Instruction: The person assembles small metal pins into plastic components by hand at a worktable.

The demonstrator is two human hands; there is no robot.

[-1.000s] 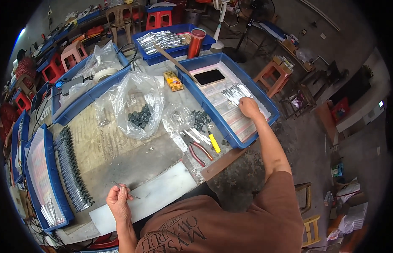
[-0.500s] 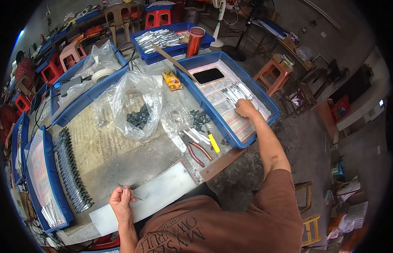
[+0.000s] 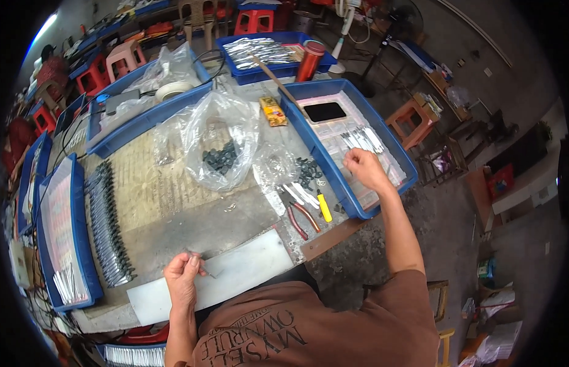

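My left hand (image 3: 182, 272) is closed in a pinch on a thin dark metal rod (image 3: 209, 272), just above a white board (image 3: 254, 258) at the table's near edge. My right hand (image 3: 367, 168) hovers over the blue tray (image 3: 315, 137) on the right, thumb and fingers drawn together. What they hold, if anything, is too small to make out. Just beyond these fingers lies a bunch of slim silver pieces (image 3: 367, 139) on the tray's paper lining. A black phone (image 3: 325, 111) rests farther back in the same tray.
Pliers (image 3: 304, 221) and a yellow-handled tool (image 3: 324, 208) lie left of the tray. A clear bag (image 3: 220, 150) holds dark small parts. Assembled pieces (image 3: 107, 226) form a long row at left, beside another blue tray (image 3: 78, 244). A red tumbler (image 3: 310, 61) stands behind.
My right hand has drawn back from the silver pieces toward me, its fingers pinched. The left hand keeps its hold on the rod. The whole view has shifted slightly.
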